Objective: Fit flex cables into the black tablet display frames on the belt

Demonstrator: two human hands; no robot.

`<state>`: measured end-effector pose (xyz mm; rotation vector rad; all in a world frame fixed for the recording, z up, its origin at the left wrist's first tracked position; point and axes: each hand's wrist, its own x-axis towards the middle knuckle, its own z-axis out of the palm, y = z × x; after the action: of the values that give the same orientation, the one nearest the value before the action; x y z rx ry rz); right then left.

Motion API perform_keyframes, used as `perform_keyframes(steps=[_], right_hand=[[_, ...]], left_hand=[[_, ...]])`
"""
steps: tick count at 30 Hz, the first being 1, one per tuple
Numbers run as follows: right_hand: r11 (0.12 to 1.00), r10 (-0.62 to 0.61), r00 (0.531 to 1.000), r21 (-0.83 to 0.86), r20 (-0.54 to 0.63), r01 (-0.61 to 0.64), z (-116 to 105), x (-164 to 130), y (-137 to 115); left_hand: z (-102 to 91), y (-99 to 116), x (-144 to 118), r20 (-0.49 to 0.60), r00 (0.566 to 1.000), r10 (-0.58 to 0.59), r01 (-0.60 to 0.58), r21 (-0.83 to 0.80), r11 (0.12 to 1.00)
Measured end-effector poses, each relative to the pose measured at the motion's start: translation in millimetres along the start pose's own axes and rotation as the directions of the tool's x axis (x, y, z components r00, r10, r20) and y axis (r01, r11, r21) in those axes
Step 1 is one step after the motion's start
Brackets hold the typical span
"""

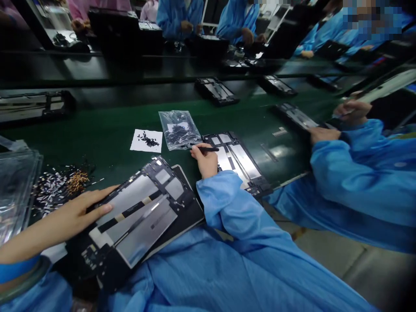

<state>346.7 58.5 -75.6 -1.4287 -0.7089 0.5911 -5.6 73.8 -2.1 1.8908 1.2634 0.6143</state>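
My left hand [86, 206] grips the left edge of an opened tablet housing [136, 208], thumb over its silver inner face and fingers along the side. The housing lies slanted on a dark board [191, 203] near my lap. My right hand [207, 162] pinches black tweezers [208, 149], their tip by the lower edge of a clear plastic bag [178, 130] holding small black parts. A white paper [146, 141] with loose black pieces lies left of the bag. Beyond my right wrist rests a second opened tablet housing [238, 156].
Piles of small white and orange parts [61, 184] lie beside a clear plastic tray [16, 190] at left. More tablet housings [216, 91] sit along the green bench [113, 117]. At right a co-worker's sleeve [357, 169] reaches in, hands on another housing [297, 116].
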Motion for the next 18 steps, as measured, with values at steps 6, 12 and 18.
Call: perform_keyframes(steps=[6, 12, 18], right_hand=[[0.992, -0.086, 0.996, -0.095, -0.038, 0.082, 1.6, 7.5, 9.0], [0.976, -0.126, 0.992, -0.180, -0.001, 0.124, 0.5, 8.6, 11.2], [0.974, -0.082, 0.996, -0.208, 0.041, 0.089, 1.4, 10.8, 14.0]], left_hand=[[34.0, -22.5, 13.3, 0.217, 0.931, 0.295, -0.365, 0.487, 0.793], [46.4, -18.2, 6.9, 0.285, 0.899, 0.332, -0.426, 0.396, 0.813], [48.3, -14.0, 5.3, 0.241, 0.892, 0.383, -0.449, 0.369, 0.814]])
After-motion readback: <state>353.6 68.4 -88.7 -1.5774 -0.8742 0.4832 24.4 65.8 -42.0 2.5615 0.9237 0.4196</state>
